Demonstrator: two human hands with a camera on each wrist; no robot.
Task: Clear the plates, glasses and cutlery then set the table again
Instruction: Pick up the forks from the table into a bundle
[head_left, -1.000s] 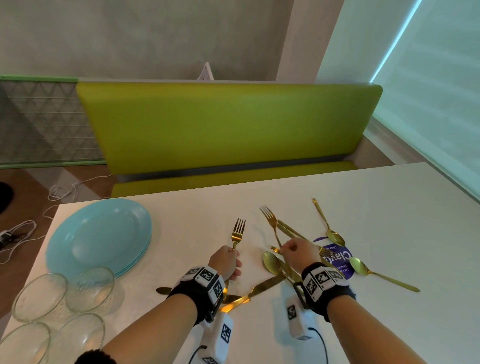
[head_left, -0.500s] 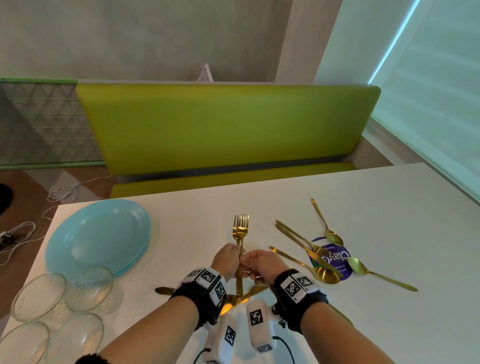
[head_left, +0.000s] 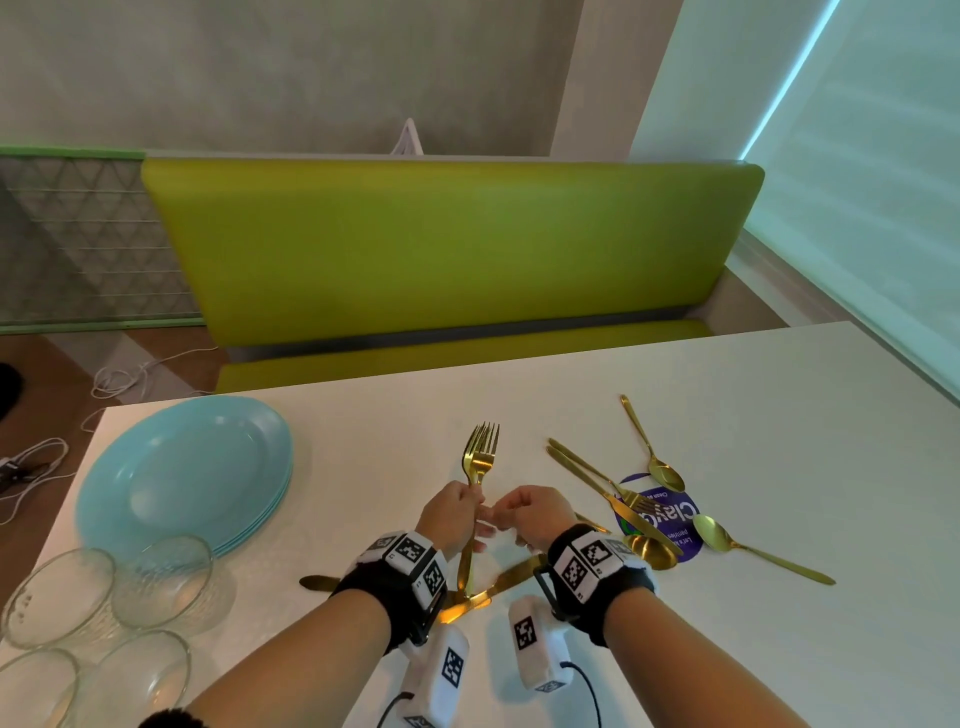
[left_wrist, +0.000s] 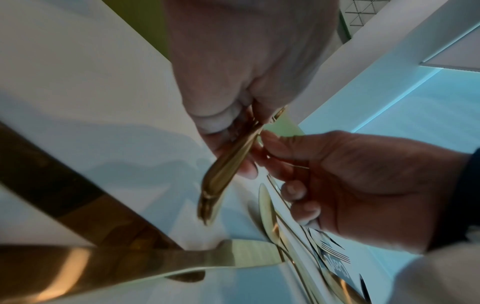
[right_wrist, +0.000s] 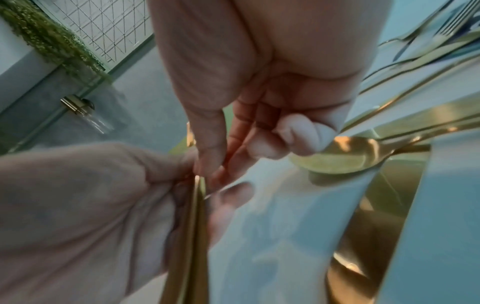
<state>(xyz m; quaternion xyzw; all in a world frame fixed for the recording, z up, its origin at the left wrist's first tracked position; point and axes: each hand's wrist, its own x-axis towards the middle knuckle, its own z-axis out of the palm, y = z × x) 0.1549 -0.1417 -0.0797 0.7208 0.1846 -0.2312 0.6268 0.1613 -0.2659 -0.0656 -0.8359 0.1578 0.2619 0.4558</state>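
Observation:
Two gold forks (head_left: 480, 447) stand together, tines up and away from me, over the white table (head_left: 779, 415). My left hand (head_left: 452, 514) grips their handles (left_wrist: 226, 170). My right hand (head_left: 524, 514) sits right beside it, its thumb and forefinger tips pinching the same handles (right_wrist: 194, 226). Under my wrists a gold knife (head_left: 504, 579) lies on the table. To the right lie two more knives (head_left: 582, 467), a fork (head_left: 639, 501) and three spoons (head_left: 660, 473), some of them on a purple sticker (head_left: 675, 514).
A stack of light blue plates (head_left: 187, 467) sits at the table's left. Several clear glass bowls (head_left: 161, 577) crowd the near left corner. A green bench (head_left: 441, 249) runs along the far side. Cables lie on the floor at left.
My right hand lifted a fork from the cutlery at the right and brought it left to the fork in my left hand. Both forks are now held together.

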